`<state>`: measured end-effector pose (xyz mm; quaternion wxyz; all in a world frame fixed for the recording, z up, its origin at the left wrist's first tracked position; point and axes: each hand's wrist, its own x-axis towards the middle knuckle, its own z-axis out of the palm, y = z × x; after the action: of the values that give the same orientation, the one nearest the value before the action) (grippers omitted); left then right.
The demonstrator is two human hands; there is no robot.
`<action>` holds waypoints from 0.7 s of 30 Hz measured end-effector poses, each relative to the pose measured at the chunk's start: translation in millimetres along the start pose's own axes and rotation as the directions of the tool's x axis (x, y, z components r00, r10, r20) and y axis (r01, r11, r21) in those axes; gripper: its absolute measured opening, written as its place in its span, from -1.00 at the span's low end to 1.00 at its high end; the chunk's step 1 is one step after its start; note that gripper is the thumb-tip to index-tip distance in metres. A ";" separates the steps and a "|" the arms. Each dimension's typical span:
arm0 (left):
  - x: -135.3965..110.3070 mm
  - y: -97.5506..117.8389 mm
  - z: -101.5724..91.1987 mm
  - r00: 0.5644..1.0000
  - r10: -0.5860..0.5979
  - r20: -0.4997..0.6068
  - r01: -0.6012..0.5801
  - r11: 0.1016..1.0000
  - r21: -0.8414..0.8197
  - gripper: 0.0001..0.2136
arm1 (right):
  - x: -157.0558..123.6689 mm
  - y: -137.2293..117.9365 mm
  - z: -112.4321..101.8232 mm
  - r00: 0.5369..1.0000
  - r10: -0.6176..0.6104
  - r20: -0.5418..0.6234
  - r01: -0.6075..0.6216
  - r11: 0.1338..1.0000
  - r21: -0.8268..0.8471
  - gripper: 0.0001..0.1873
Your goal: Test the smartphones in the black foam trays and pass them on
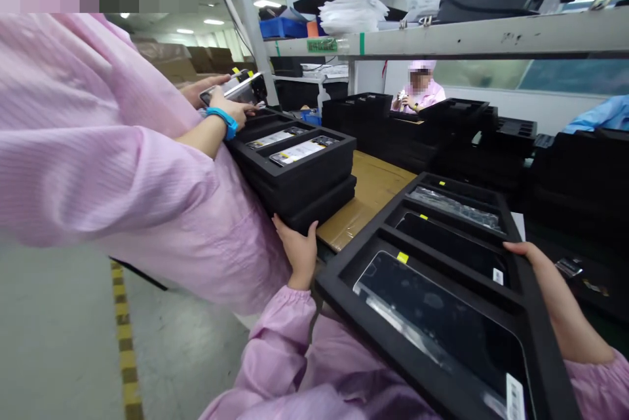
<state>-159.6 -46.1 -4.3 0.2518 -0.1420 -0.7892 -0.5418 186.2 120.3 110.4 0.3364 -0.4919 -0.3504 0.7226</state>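
Observation:
My left hand reaches up and curls its fingers round the bottom corner of a stack of black foam trays, whose top tray holds labelled panels. My right hand grips the right rim of a nearer black tray held tilted in front of me. Its slots hold dark glass panels with small yellow tabs.
A co-worker in a pink coat stands close on the left, wearing a blue wristband and holding a panel over the stack. The stack sits on a brown cardboard surface. More black trays are piled behind. Another person sits farther back under a shelf.

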 end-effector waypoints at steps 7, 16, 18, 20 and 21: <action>4.0 -3.3 9.7 1.000 0.025 0.003 -0.025 0.999 0.026 -0.04 | 10.5 21.7 24.6 0.998 0.053 0.017 -0.054 0.998 0.040 -0.89; 19.5 -0.4 24.9 0.998 0.013 0.064 -0.017 0.998 0.058 -0.08 | 42.0 39.7 41.9 0.977 -0.110 0.183 0.097 0.992 0.077 -0.84; 23.6 0.8 25.5 0.997 0.004 0.079 -0.008 0.999 0.053 -0.08 | 46.6 43.4 48.1 0.974 -0.107 0.199 0.091 0.992 0.088 -0.84; 27.0 3.2 27.0 0.996 -0.006 0.094 0.003 0.999 0.039 -0.08 | 50.6 47.8 54.4 0.969 -0.106 0.223 0.085 0.991 0.104 -0.83; 28.4 4.8 28.0 0.995 -0.014 0.100 0.011 1.000 0.027 -0.08 | 52.6 50.1 57.6 0.966 -0.108 0.235 0.083 0.990 0.114 -0.83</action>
<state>-187.7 -19.7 7.1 0.2102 -0.1607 -0.8089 -0.5250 109.4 127.4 59.0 0.3508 -0.3650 -0.3739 0.7771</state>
